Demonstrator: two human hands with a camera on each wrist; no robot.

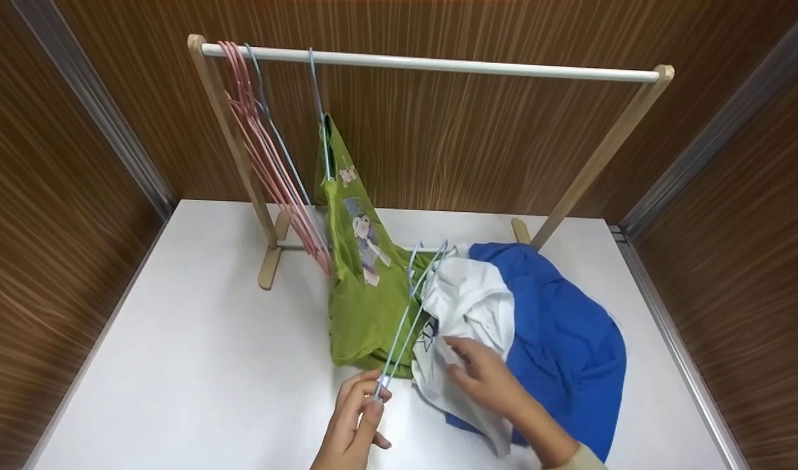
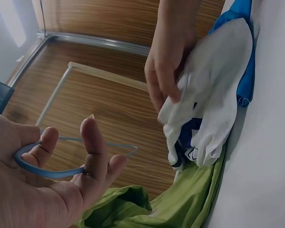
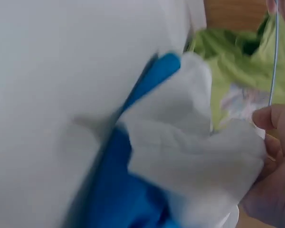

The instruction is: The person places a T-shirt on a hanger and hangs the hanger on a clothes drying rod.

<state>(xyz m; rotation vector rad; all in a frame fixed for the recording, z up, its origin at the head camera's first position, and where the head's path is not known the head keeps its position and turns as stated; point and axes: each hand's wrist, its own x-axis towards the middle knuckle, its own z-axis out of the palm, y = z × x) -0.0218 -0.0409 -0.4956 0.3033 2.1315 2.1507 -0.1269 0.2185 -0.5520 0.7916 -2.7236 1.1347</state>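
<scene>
In the head view my left hand [image 1: 356, 418] holds a light blue clothes hanger [image 2: 50, 173] by one end, its thin wires slanting up and away. My right hand [image 1: 487, 378] is at a crumpled white shirt [image 1: 467, 294] with dark blue print, its thumb and index finger apart. In the right wrist view the shirt is blurred and partly raised beside the fingers. Under and beside it spreads a blue garment [image 1: 562, 326]. A green sleeveless top [image 1: 379, 316] with printed figures hangs from another blue hanger, left of the shirt, its lower part resting on the table.
Across the back stands a small rack with a white rail [image 1: 438, 64] and wooden legs [image 1: 232, 140]. Several pink hangers [image 1: 278, 170] and a blue one hang at its left end. Brown wood-grain walls [image 1: 731, 261] enclose the white table [image 1: 196, 365].
</scene>
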